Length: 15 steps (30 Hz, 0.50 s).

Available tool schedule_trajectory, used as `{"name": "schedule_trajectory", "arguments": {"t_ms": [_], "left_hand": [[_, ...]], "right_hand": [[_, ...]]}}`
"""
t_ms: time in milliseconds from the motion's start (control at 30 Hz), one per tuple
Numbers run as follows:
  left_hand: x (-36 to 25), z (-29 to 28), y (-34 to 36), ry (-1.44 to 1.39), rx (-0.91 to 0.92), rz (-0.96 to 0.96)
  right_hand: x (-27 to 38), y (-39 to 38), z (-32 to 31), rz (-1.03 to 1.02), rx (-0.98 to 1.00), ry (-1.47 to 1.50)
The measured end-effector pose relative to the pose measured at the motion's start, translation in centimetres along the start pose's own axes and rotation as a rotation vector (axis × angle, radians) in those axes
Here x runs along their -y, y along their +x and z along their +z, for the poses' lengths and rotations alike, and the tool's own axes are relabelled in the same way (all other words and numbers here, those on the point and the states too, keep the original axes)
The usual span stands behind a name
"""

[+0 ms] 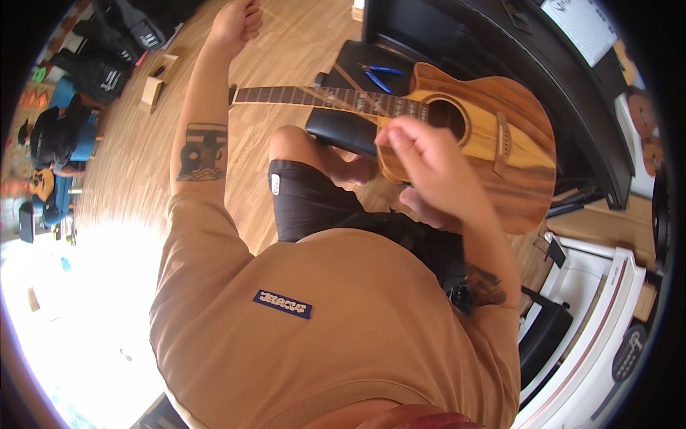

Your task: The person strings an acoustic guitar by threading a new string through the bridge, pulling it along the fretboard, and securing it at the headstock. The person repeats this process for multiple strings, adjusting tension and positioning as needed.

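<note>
My left hand (237, 27) is raised at the top edge, away from the guitar, its fingers curled into a fist. What it holds, if anything, I cannot make out. An acoustic guitar (530, 132) with striped brown and pale wood lies face up before me, its neck pointing left. Over the lower edge of its body, near the soundhole, my right hand (425, 154) is closed in a pinch. Thin copper-coloured strands, apparently guitar string (356, 80), run from those fingertips across the neck (286, 95). Blue-handled pliers (380, 77) lie just beyond the fretboard.
A black padded seat (343, 130) is under the neck. Behind the guitar stands a large black piece of furniture (457, 53). Black gig bags (100, 75) and a small wooden box (153, 89) are at far left, where another person (61, 132) sits. White shelving (586, 300) stands at right.
</note>
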<state>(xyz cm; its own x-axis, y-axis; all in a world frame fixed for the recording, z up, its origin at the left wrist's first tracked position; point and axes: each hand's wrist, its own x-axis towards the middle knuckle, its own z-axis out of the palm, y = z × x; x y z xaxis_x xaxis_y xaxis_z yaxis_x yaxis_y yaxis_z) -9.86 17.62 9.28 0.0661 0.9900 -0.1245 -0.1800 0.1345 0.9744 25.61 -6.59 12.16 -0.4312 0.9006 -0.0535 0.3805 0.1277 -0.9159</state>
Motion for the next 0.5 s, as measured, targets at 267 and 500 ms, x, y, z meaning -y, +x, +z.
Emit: {"name": "schedule_trajectory", "arguments": {"t_ms": [267,500], "left_hand": [[-0.4,-14.7,-11.0,-0.037,-0.551,0.348],[10.3,-24.7,-16.2,-0.306,-1.065,0.225]], "right_hand": [[-4.2,5.6,13.5,-0.445,-0.006,0.097],[-7.7,11.5,20.7,-0.453,0.112,-0.087]]}}
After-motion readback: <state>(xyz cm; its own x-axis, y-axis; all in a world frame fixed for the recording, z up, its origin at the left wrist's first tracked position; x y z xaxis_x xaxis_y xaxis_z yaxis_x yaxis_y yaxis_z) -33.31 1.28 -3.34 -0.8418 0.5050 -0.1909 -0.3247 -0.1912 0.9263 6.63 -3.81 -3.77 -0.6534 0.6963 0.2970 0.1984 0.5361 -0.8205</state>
